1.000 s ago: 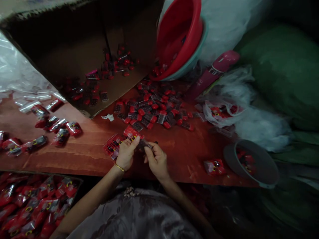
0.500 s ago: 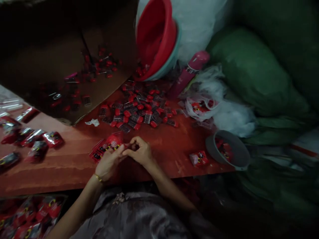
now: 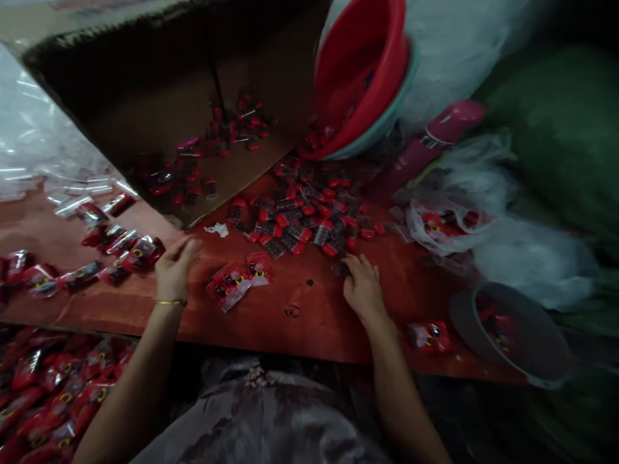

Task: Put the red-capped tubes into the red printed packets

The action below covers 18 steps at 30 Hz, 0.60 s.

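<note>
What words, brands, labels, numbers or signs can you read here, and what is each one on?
No text can be read for certain.
Cardboard box flap: faint coloured print, too blurred to read.
Pink bottle: faint marks, too small and blurred.
Red printed cards: pale marks, too small to read.

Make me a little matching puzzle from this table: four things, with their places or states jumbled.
Things:
1. Left hand
2. White scrap
3. Red basin
4. Grey tub

Places or states:
A. Tilted, against a light-blue basin
B. Gold bracelet at its wrist
C. Toward the table's right end
D. Beside the cardboard box's near corner

Pairs: 1-B, 2-D, 3-A, 4-C
</note>
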Each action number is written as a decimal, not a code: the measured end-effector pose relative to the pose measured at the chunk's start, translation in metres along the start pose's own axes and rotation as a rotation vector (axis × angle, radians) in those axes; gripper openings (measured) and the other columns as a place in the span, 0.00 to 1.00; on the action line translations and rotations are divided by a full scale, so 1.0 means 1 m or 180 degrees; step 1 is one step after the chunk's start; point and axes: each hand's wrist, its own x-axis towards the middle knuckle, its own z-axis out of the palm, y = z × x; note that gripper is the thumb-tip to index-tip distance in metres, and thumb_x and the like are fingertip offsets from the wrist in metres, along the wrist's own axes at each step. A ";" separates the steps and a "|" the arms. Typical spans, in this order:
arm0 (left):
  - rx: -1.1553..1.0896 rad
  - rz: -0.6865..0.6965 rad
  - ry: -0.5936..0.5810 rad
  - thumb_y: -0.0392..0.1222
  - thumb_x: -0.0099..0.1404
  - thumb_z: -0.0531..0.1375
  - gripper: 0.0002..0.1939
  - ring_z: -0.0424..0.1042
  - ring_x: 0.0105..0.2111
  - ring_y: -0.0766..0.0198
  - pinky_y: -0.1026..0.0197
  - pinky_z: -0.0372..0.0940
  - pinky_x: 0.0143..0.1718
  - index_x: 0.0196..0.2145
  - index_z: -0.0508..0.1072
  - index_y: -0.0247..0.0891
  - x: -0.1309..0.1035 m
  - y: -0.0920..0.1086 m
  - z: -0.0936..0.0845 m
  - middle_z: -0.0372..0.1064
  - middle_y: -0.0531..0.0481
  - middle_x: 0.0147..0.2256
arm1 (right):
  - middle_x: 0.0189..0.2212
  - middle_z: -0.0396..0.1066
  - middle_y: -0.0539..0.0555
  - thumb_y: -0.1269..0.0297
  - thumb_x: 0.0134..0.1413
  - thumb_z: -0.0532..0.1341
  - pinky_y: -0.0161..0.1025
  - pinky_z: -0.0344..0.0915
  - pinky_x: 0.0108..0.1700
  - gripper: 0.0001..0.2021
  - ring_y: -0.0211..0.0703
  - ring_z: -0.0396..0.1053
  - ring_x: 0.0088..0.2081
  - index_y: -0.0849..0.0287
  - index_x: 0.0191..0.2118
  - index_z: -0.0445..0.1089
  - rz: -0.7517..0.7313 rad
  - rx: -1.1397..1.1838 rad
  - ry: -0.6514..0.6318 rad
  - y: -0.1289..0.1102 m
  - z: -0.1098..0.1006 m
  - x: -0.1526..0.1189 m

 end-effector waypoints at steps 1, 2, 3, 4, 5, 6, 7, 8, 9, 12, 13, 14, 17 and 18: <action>0.0750 0.0505 -0.0062 0.46 0.52 0.63 0.13 0.72 0.38 0.57 0.56 0.65 0.43 0.36 0.75 0.38 0.003 -0.004 0.010 0.74 0.47 0.36 | 0.54 0.64 0.58 0.79 0.45 0.48 0.62 0.51 0.58 0.23 0.54 0.53 0.60 0.60 0.49 0.65 -0.0206 0.0124 -0.0013 -0.008 0.002 -0.006; 0.1479 0.0928 -0.0220 0.46 0.53 0.62 0.14 0.71 0.41 0.55 0.54 0.63 0.45 0.37 0.76 0.38 0.008 -0.007 0.018 0.74 0.45 0.38 | 0.55 0.63 0.57 0.80 0.44 0.48 0.62 0.51 0.58 0.24 0.53 0.52 0.61 0.60 0.49 0.64 -0.0372 0.0228 0.0004 -0.016 0.003 -0.010; 0.2110 0.1278 -0.0313 0.46 0.54 0.61 0.14 0.70 0.43 0.53 0.53 0.62 0.47 0.38 0.76 0.38 0.014 -0.010 0.026 0.73 0.43 0.41 | 0.56 0.62 0.58 0.80 0.44 0.48 0.61 0.51 0.58 0.25 0.53 0.51 0.61 0.60 0.49 0.64 -0.0487 0.0307 0.0052 -0.024 0.004 -0.013; 0.2644 0.1560 -0.0414 0.46 0.55 0.60 0.14 0.69 0.45 0.51 0.52 0.60 0.48 0.38 0.76 0.38 0.021 -0.012 0.032 0.72 0.41 0.43 | 0.56 0.61 0.59 0.80 0.45 0.48 0.61 0.51 0.58 0.24 0.53 0.50 0.62 0.61 0.50 0.64 -0.0556 0.0363 0.0117 -0.031 0.005 -0.016; 0.3103 0.1772 -0.0507 0.46 0.56 0.60 0.14 0.67 0.47 0.50 0.50 0.59 0.49 0.39 0.76 0.39 0.028 -0.014 0.037 0.71 0.41 0.45 | 0.57 0.60 0.60 0.78 0.46 0.49 0.62 0.51 0.58 0.23 0.54 0.50 0.62 0.61 0.50 0.64 -0.0592 0.0407 0.0194 -0.038 0.006 -0.017; 0.3482 0.1943 -0.0576 0.46 0.57 0.59 0.13 0.66 0.49 0.49 0.49 0.58 0.49 0.38 0.77 0.40 0.035 -0.014 0.041 0.71 0.41 0.45 | 0.56 0.60 0.61 0.77 0.47 0.50 0.62 0.51 0.58 0.21 0.54 0.50 0.62 0.61 0.49 0.65 -0.0619 0.0447 0.0276 -0.043 0.006 -0.019; 0.3788 0.2073 -0.0650 0.45 0.58 0.58 0.12 0.64 0.49 0.49 0.48 0.56 0.50 0.37 0.77 0.41 0.039 -0.014 0.043 0.72 0.41 0.44 | 0.56 0.61 0.61 0.75 0.48 0.51 0.62 0.52 0.58 0.20 0.54 0.51 0.61 0.61 0.48 0.65 -0.0641 0.0492 0.0361 -0.048 0.006 -0.020; 0.4024 0.2167 -0.0718 0.44 0.59 0.57 0.11 0.64 0.50 0.49 0.47 0.55 0.51 0.36 0.77 0.42 0.042 -0.013 0.045 0.72 0.42 0.43 | 0.55 0.63 0.61 0.73 0.50 0.52 0.61 0.52 0.58 0.18 0.54 0.53 0.61 0.60 0.47 0.66 -0.0658 0.0545 0.0446 -0.052 0.006 -0.022; 0.4191 0.2238 -0.0778 0.43 0.60 0.55 0.11 0.63 0.50 0.49 0.46 0.54 0.51 0.36 0.77 0.43 0.042 -0.011 0.046 0.73 0.43 0.41 | 0.53 0.64 0.60 0.72 0.51 0.53 0.61 0.53 0.57 0.16 0.53 0.55 0.60 0.59 0.46 0.67 -0.0669 0.0604 0.0531 -0.055 0.005 -0.024; 0.4326 0.2377 -0.0706 0.40 0.63 0.51 0.15 0.61 0.52 0.48 0.45 0.53 0.52 0.42 0.75 0.39 0.028 -0.005 0.048 0.72 0.40 0.44 | 0.49 0.68 0.59 0.70 0.53 0.54 0.58 0.55 0.57 0.13 0.51 0.59 0.57 0.58 0.44 0.68 -0.0699 0.0745 0.0732 -0.064 0.003 -0.032; 0.4285 0.2430 -0.0658 0.40 0.64 0.50 0.17 0.60 0.54 0.48 0.44 0.53 0.52 0.45 0.73 0.37 0.019 -0.003 0.049 0.70 0.38 0.47 | 0.48 0.69 0.59 0.69 0.53 0.55 0.58 0.55 0.57 0.12 0.51 0.60 0.56 0.58 0.43 0.69 -0.0711 0.0776 0.0775 -0.066 0.002 -0.034; 0.4221 0.2499 -0.0683 0.41 0.64 0.49 0.18 0.59 0.55 0.47 0.44 0.52 0.53 0.47 0.72 0.36 0.009 -0.002 0.050 0.67 0.37 0.50 | 0.47 0.70 0.59 0.69 0.53 0.55 0.57 0.55 0.57 0.11 0.51 0.61 0.56 0.58 0.43 0.69 -0.0727 0.0804 0.0811 -0.068 0.001 -0.037; 0.4049 0.2684 -0.1310 0.49 0.62 0.54 0.20 0.56 0.58 0.46 0.44 0.49 0.56 0.48 0.72 0.38 -0.020 -0.006 0.056 0.63 0.38 0.55 | 0.45 0.71 0.60 0.69 0.53 0.56 0.56 0.56 0.56 0.10 0.51 0.63 0.54 0.59 0.42 0.70 -0.0731 0.0882 0.0881 -0.073 0.001 -0.041; 0.4054 0.2672 -0.1585 0.51 0.60 0.56 0.20 0.55 0.58 0.45 0.43 0.49 0.56 0.47 0.73 0.39 -0.026 -0.009 0.058 0.63 0.39 0.55 | 0.45 0.72 0.60 0.69 0.53 0.56 0.56 0.56 0.56 0.10 0.50 0.64 0.54 0.59 0.41 0.70 -0.0725 0.0897 0.0902 -0.074 0.001 -0.042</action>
